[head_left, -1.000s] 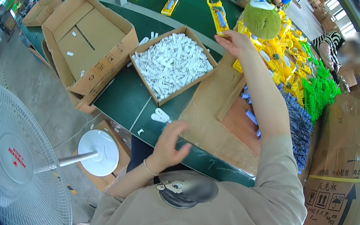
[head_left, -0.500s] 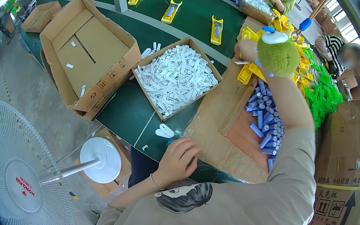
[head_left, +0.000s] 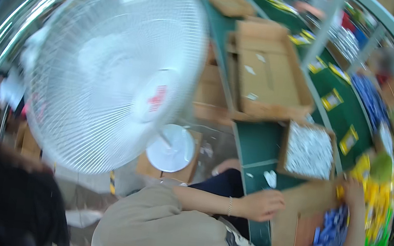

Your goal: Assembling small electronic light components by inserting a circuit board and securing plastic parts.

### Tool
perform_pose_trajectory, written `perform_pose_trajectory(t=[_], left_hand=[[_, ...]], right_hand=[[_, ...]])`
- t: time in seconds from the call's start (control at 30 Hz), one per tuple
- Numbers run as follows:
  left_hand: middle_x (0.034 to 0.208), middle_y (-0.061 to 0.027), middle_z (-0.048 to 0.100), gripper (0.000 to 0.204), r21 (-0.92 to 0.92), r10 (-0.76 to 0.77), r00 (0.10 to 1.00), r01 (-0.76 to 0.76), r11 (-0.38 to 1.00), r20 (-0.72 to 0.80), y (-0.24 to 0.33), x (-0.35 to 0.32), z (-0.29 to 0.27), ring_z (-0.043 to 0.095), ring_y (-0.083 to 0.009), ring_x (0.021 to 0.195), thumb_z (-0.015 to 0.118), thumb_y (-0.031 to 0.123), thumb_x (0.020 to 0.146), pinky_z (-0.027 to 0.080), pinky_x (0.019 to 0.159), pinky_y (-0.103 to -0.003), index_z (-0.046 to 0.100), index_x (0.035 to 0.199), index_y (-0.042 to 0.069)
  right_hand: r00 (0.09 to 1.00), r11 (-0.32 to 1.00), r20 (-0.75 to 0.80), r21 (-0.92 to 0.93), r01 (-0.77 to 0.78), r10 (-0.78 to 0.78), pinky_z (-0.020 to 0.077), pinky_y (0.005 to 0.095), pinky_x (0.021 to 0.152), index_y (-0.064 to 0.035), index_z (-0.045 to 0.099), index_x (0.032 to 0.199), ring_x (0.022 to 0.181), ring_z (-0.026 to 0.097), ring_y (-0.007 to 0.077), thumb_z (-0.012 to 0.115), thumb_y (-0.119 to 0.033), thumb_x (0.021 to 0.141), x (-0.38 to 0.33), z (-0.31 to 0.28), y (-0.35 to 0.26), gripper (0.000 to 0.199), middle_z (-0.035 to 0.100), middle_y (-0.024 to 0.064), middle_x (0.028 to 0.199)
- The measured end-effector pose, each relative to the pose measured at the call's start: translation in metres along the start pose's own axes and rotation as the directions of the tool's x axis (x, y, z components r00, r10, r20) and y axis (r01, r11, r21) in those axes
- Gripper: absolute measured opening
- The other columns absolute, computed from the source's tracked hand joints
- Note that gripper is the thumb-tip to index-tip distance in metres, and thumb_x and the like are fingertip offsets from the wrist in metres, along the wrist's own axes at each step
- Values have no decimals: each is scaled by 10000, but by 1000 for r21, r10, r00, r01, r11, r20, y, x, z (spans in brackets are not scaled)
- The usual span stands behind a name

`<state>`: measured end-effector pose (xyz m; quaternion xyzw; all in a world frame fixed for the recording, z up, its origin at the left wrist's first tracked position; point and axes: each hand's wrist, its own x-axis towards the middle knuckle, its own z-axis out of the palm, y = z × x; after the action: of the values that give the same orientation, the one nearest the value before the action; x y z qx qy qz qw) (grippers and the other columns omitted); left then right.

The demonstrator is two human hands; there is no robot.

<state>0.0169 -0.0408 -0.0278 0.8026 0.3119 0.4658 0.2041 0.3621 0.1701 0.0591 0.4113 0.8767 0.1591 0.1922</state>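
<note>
The picture is blurred and swung to the left. My left hand (head_left: 263, 204) rests on the near edge of the green table (head_left: 259, 147) with its fingers curled and nothing visible in it. Small white pieces (head_left: 270, 177) lie just beyond it. My right hand (head_left: 354, 191) reaches out over a sheet of cardboard (head_left: 294, 222) to the edge of a yellow pile (head_left: 379, 204), beside a green lump (head_left: 382, 167). Its fingers are too blurred to read. Blue parts (head_left: 327, 237) lie under my right forearm.
A big white floor fan (head_left: 113, 71) fills the left, its round base (head_left: 171, 148) by my knee. On the table stand a box of white parts (head_left: 310, 151) and a large empty carton (head_left: 264, 77). Yellow cards (head_left: 331, 99) lie farther back.
The view has swung sharply left and blurred, so the fan now fills it. My left hand stays at the table edge. My right hand has come down from the green lump toward the yellow pile.
</note>
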Motion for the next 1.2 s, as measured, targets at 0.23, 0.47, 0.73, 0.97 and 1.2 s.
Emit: perform_pose_trajectory(t=[0.23, 0.47, 0.73, 0.97, 1.2], left_hand=[[1048, -128, 516, 262, 44, -1, 995, 5, 999, -99, 3, -2, 9, 502, -315, 1075, 605, 52, 761, 429, 900, -405, 550, 1017, 36], [1037, -121, 517, 266, 56, 11, 994, -5, 998, -107, 0, -3, 4, 511, -315, 1056, 621, 51, 730, 434, 885, -407, 564, 989, 37], [1001, -109, 533, 256, 36, 50, 979, -44, 998, -197, -6, -1, 0, 529, -309, 1010, 626, 43, 706, 447, 843, -409, 575, 957, 47], [1111, -98, 546, 425, -46, 34, 979, -44, 998, -200, 13, 6, -6, 511, -299, 1077, 669, 134, 742, 404, 910, -422, 548, 1144, 73], [1286, -195, 457, 693, -481, 39, 976, 72, 874, 216, 70, 38, -15, 490, -342, 1148, 647, 195, 807, 386, 982, -408, 295, 1381, 36]], right_hand=[[992, 993, -48, -30, 114, -116, 402, 454, 922, -94, 583, 1048, 1078, 513, 310, 637, -81, 666, 6, 22, 19, 386, 566, 115, 1098], [924, 756, -181, 637, -150, 336, 380, 441, 953, -10, 529, 1126, 1107, 508, 356, 637, -38, 677, -16, -56, -27, 462, 569, 151, 1125], [496, 191, -434, 864, 466, 752, 394, 415, 987, 32, 438, 1263, 1091, 535, 298, 544, -177, 881, -54, -7, -2, 448, 563, 194, 1155], [390, 81, -398, 779, 622, 830, 449, 454, 910, 49, 435, 1215, 1026, 561, 328, 540, -460, 859, -132, -98, -111, 630, 551, 237, 1149], [766, -146, -280, 888, 435, 579, 432, 394, 933, -6, 323, 1303, 1066, 553, 271, 576, -220, 886, -113, -161, -225, 532, 505, 261, 1251]])
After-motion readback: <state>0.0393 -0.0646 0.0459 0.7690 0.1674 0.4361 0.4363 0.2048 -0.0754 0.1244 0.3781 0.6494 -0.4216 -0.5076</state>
